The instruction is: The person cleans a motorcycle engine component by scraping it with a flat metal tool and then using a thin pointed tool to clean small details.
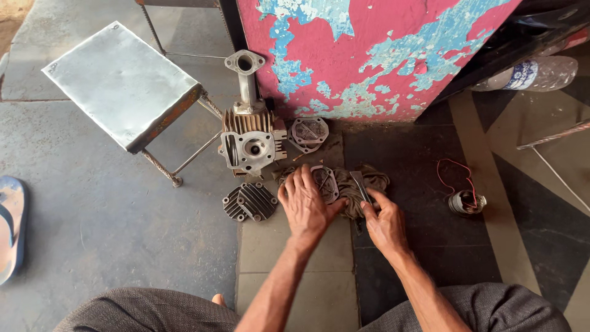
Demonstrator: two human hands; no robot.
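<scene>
My left hand (305,206) lies spread, pinning the metal cover (325,182) on the rag (362,184) on the floor — my right hand (384,222) pinches a scraper (359,185). Scraping seems underway; next needs a flat, steady blade.

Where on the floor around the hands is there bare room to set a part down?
Bare floor lies between the finned cover and the sandal, and between the right hand and the wire coil. It is crowded around the left hand, rag and cylinder head.

Bare forearms, no sleeves; hands (305,206) ungloved, no rings; grey-brown checked cloth over knees.
</scene>
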